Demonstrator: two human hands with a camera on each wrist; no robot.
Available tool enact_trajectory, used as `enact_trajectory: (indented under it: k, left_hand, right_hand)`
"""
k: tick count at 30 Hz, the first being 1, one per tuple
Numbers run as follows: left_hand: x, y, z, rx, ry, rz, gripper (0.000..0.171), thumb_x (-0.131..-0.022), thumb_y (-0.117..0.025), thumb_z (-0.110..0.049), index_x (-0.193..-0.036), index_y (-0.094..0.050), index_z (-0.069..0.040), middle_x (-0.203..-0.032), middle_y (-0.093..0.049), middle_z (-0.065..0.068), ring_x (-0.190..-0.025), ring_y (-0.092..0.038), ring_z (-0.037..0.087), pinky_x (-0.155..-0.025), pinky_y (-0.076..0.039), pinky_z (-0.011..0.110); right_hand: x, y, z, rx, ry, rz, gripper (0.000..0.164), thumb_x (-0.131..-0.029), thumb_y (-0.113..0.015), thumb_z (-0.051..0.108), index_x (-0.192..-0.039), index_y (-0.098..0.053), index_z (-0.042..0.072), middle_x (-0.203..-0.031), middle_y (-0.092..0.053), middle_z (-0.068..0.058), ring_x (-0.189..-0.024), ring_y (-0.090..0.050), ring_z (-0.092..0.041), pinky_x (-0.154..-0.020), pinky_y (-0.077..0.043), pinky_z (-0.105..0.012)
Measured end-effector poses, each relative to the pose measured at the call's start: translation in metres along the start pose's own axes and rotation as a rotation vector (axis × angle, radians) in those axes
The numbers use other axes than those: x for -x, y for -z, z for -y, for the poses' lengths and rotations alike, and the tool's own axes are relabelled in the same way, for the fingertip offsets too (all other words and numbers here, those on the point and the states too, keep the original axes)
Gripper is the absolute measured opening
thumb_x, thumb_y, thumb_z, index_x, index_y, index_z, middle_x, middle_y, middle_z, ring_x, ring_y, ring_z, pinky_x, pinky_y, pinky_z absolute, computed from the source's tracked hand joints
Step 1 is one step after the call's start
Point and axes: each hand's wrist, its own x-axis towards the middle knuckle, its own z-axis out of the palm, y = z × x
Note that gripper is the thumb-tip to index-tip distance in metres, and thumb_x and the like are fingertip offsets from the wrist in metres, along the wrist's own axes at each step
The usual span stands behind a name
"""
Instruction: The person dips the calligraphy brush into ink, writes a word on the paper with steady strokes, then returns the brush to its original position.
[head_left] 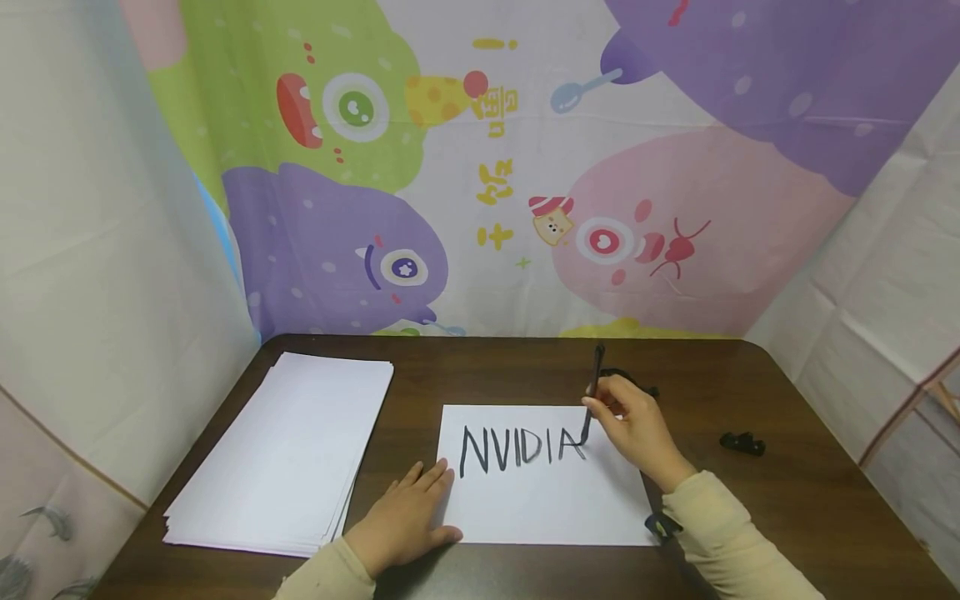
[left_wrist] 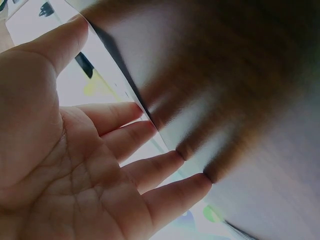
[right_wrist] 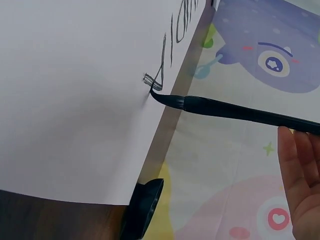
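Note:
My right hand [head_left: 633, 421] pinches the dark handle of a black writing brush [head_left: 597, 373], which stands nearly upright. Its bent bristle tip touches the white sheet of paper [head_left: 525, 508] at the last letter of "NVIDIA", drawn in black strokes. In the right wrist view the brush [right_wrist: 225, 108] slants over the paper, its bristles curved at the end of a stroke. My left hand [head_left: 405, 517] rests at the sheet's left edge, fingers spread and nearly straight; in the left wrist view its fingertips [left_wrist: 197, 177] press on the sheet.
To the left lies a stack of white paper [head_left: 292, 450]. A black dish [right_wrist: 145, 207] stands beyond the sheet's far right corner, partly hidden by my right hand in the head view. A small black object [head_left: 742, 443] lies further right on the brown table [head_left: 810, 508]. A cartoon-printed curtain [head_left: 510, 300] hangs behind.

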Motion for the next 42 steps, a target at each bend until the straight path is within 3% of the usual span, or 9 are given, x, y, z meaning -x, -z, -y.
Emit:
enact_trajectory:
  k: [8,14,17,20,23,29,36,42]
  left_hand:
    - [0.000,0.001,0.000,0.001,-0.003,-0.004,0.082,-0.082,-0.073,-0.048,-0.144,-0.046,-0.003,-0.154,-0.041,0.016,-0.138,-0.037,0.049,-0.101,-0.038,0.071]
    - [0.000,0.000,0.001,0.004,-0.001,-0.003,0.082,-0.081,-0.073,-0.048,-0.144,-0.046,-0.003,-0.154,-0.041,0.016,-0.139,-0.037,0.049,-0.102,-0.037,0.070]
    - [-0.001,-0.001,0.001,0.003,-0.001,-0.003,0.082,-0.082,-0.073,-0.049,-0.144,-0.047,-0.003,-0.154,-0.041,0.015,-0.139,-0.037,0.049,-0.102,-0.037,0.070]
    - [0.000,-0.001,0.001,0.001,-0.001,-0.004,0.082,-0.081,-0.073,-0.049,-0.143,-0.047,-0.003,-0.154,-0.041,0.015,-0.138,-0.038,0.049,-0.102,-0.038,0.070]
    - [0.000,-0.001,0.001,-0.001,-0.002,-0.007,0.081,-0.081,-0.074,-0.048,-0.143,-0.047,-0.003,-0.153,-0.042,0.016,-0.138,-0.038,0.049,-0.102,-0.038,0.070]
    - [0.000,0.000,0.001,-0.005,-0.011,-0.016,0.081,-0.081,-0.074,-0.048,-0.143,-0.048,-0.002,-0.153,-0.042,0.016,-0.137,-0.039,0.049,-0.101,-0.039,0.070]
    - [0.000,0.000,0.000,-0.003,-0.009,-0.010,0.081,-0.081,-0.074,-0.047,-0.143,-0.048,-0.002,-0.153,-0.042,0.017,-0.137,-0.039,0.049,-0.101,-0.039,0.070]
    - [0.001,0.000,0.000,-0.003,-0.006,-0.011,0.081,-0.081,-0.074,-0.048,-0.143,-0.048,-0.002,-0.153,-0.042,0.016,-0.138,-0.039,0.049,-0.101,-0.039,0.070]
  right_hand:
    - [-0.005,0.003,0.004,-0.071,-0.056,-0.107,0.018,-0.080,-0.073,-0.009,-0.094,-0.065,0.000,-0.079,-0.063,-0.005,-0.069,-0.060,-0.001,-0.058,-0.050,-0.009]
    - [-0.010,0.007,0.008,-0.128,-0.086,-0.153,0.020,-0.077,-0.070,-0.018,-0.093,-0.065,-0.006,-0.080,-0.066,-0.016,-0.065,-0.065,-0.014,-0.060,-0.053,-0.011]
    - [-0.013,0.011,0.010,-0.158,-0.130,-0.170,0.022,-0.076,-0.068,-0.022,-0.093,-0.065,-0.010,-0.080,-0.066,-0.021,-0.064,-0.066,-0.015,-0.060,-0.055,-0.013]
    - [-0.017,0.016,0.013,-0.181,-0.191,-0.188,0.020,-0.078,-0.069,-0.018,-0.095,-0.066,-0.009,-0.080,-0.067,-0.017,-0.065,-0.066,-0.008,-0.060,-0.055,-0.015]
    - [-0.021,0.022,0.018,-0.230,-0.237,-0.202,0.016,-0.082,-0.069,-0.012,-0.097,-0.068,-0.006,-0.084,-0.070,-0.004,-0.067,-0.067,-0.003,-0.061,-0.057,-0.018]
    - [-0.025,0.032,0.019,-0.305,-0.236,-0.222,0.016,-0.084,-0.068,-0.010,-0.099,-0.068,-0.006,-0.095,-0.069,0.015,-0.073,-0.069,-0.001,-0.061,-0.058,-0.020]
    - [-0.029,0.041,0.019,-0.285,-0.257,-0.236,0.019,-0.084,-0.068,-0.011,-0.103,-0.068,-0.009,-0.089,-0.066,0.019,-0.071,-0.065,0.004,-0.059,-0.057,-0.017]
    - [-0.034,0.052,0.017,-0.212,-0.262,-0.226,0.021,-0.085,-0.069,-0.006,-0.106,-0.070,-0.005,-0.081,-0.065,0.008,-0.066,-0.063,0.001,-0.058,-0.054,-0.014]
